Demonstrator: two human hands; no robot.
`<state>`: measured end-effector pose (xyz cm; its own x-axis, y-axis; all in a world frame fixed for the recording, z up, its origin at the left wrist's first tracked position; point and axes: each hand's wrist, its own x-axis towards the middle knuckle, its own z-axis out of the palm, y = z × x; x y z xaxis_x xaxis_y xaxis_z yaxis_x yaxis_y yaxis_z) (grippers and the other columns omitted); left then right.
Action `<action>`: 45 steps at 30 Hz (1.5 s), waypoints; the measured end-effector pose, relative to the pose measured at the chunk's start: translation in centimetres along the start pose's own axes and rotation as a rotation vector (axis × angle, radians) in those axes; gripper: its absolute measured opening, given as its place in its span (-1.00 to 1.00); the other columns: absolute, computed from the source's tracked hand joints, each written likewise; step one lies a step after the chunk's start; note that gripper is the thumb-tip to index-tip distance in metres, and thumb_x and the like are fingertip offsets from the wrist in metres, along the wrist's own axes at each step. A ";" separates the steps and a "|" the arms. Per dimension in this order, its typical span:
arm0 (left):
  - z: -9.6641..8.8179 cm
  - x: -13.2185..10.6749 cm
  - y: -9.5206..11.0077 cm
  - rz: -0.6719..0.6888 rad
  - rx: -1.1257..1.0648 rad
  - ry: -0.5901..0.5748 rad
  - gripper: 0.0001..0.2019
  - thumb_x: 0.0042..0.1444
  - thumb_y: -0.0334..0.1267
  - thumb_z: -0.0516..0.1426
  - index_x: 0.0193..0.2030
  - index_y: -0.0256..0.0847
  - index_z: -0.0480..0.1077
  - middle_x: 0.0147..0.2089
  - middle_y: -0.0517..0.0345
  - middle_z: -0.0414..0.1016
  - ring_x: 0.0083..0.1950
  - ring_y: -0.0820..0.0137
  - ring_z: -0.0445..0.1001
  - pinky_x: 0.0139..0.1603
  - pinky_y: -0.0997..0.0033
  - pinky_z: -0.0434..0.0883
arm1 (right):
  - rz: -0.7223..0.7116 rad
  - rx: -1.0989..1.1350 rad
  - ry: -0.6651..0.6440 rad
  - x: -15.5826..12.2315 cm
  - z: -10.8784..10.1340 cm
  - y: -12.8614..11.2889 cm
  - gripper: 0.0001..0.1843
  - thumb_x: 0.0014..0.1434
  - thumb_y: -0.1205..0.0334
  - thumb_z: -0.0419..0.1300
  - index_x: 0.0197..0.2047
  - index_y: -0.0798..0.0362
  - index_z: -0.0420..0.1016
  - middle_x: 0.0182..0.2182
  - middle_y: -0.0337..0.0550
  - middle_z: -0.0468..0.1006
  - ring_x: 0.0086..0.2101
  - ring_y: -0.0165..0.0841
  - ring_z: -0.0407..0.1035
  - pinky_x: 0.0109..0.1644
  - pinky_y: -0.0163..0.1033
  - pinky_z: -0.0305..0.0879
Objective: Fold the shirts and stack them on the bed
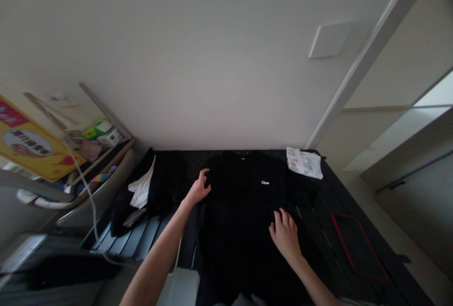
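Note:
A black T-shirt [244, 216] lies spread out on a dark slatted table, collar toward the wall, with a small white mark on its chest. By the shirt's left edge, near the sleeve, is my left hand [200, 188]; its fingers are curved with a gap between thumb and forefinger, and nothing shows in it. My right hand [286, 236] rests over the right side of the shirt's body, fingers apart and holding nothing. Whether either hand presses on the cloth is hard to see against the black.
Dark clothes with a white cloth [141, 190] lie at the left of the table. A patterned white cloth [304, 162] sits at the back right corner, a red-rimmed dark tray-like object [348, 240] at right. A white device with a cable [180, 289] is near the front.

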<state>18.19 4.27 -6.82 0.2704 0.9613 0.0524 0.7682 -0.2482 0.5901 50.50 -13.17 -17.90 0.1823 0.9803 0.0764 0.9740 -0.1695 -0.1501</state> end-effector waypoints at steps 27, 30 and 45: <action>7.9 -0.6 5.7 -0.028 0.198 0.064 -0.81 0.15 -0.44 0.04 -0.16 -0.20 0.42 -0.12 0.07 0.43 -0.07 0.29 0.44 -0.01 0.30 0.32 | -0.181 0.524 0.255 3.5 0.2 -4.9 -0.57 0.17 0.30 0.02 0.13 0.01 0.28 0.16 0.09 0.27 0.14 -0.04 0.19 0.13 0.12 0.22; 7.6 1.0 7.6 0.027 0.068 0.123 -0.77 0.17 -0.44 0.00 -0.11 -0.20 0.40 -0.10 0.08 0.43 -0.10 0.35 0.46 -0.03 0.34 0.36 | -0.226 0.662 0.256 6.3 -0.7 -7.4 -0.45 0.19 0.22 0.06 0.25 0.04 0.12 0.17 0.13 0.25 0.15 -0.07 0.20 0.11 0.07 0.28; 8.0 -1.2 7.6 -0.080 -0.084 0.105 -0.42 0.11 -0.25 0.10 0.28 -0.14 0.08 0.28 -0.06 0.21 0.21 0.19 0.31 0.18 0.07 0.27 | 0.003 1.016 0.072 18.2 -2.4 -9.1 -0.80 0.12 0.22 0.05 -0.30 0.06 0.49 -0.35 0.02 0.59 -0.24 -0.11 0.50 -0.12 -0.08 0.37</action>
<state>28.35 0.29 -8.84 0.1446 0.9860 0.0835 0.7326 -0.1634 0.6607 45.29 5.92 -12.78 0.2247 0.9659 0.1285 0.4051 0.0273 -0.9139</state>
